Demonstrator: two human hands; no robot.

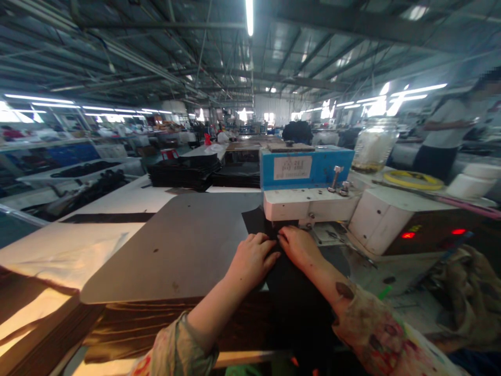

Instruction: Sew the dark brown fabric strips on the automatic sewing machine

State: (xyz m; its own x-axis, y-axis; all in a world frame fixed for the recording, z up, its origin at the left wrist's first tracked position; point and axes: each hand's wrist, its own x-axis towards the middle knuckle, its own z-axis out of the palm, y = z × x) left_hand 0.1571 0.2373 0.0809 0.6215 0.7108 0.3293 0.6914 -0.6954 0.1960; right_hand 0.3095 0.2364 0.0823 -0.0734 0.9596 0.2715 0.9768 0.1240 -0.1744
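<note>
A black sheet of flexible material (295, 297) passes under the front of a blue and white machine (307, 169) and hangs down toward my body. My left hand (252, 256) is at its left side, fingers curled and thumb bent in, gripping the sheet. Just right of it, close below the machine's head, my right hand (299, 248) pinches the same sheet with bent fingers. The fingertips of both hands nearly meet. Whether the sheet is leather or fabric I cannot tell. A flat grey metal plate (188, 240) extends left of my hands.
Stacks of black sheets (183, 172) lie behind the plate, and a brown layered stack (176, 324) sits beneath it. At the right are a control box (391, 219) with red digits, a glass jar (373, 146), a yellow ring (413, 180) and a white bottle (472, 183). A person (446, 125) stands beyond.
</note>
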